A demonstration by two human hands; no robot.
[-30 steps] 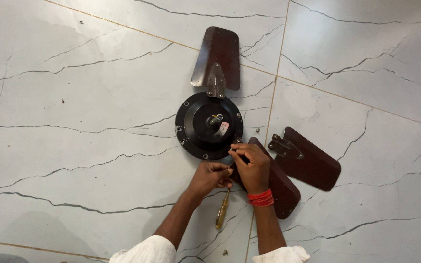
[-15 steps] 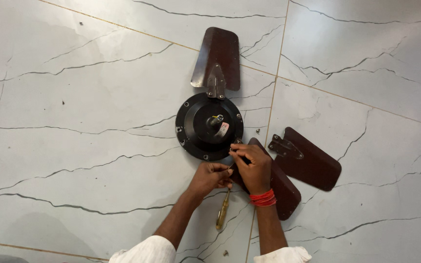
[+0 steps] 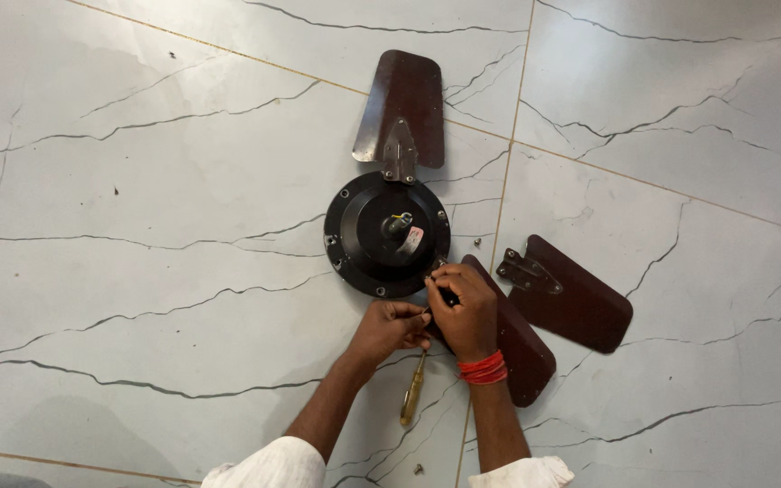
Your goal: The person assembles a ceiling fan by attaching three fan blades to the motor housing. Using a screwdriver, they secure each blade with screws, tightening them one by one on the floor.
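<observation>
1. Two hands are working one small spot here. The right hand (image 3: 465,307), the one with the red thread band (image 3: 484,369) on its wrist, is pinching its fingertips (image 3: 433,286) on something tiny at the root of the fan blade (image 3: 512,348), right where that blade is meeting the lower right rim of the black fan motor (image 3: 387,235). Too small to tell if it's a screw or a nut.
2. The left hand (image 3: 389,327) is curling in beside it, fingers bunched and touching the same spot, so both are closed on the joint rather than loose.
3. I'd say the trick is keeping the blade bracket lined up with the motor's hole while the fingers are starting the thread. Going in crooked is the likely way to botch it.
4. The yellow-handled screwdriver (image 3: 413,393) is lying on the marble floor (image 3: 137,181) just below the hands, close to the bottom edge, so it's handy for tightening.
5. One attached blade (image 3: 401,104) is pointing toward the floor's top edge; a loose blade (image 3: 571,294) is sitting to the right, near but apart.
6. A small loose screw (image 3: 418,469) is lying by the bottom edge.
</observation>
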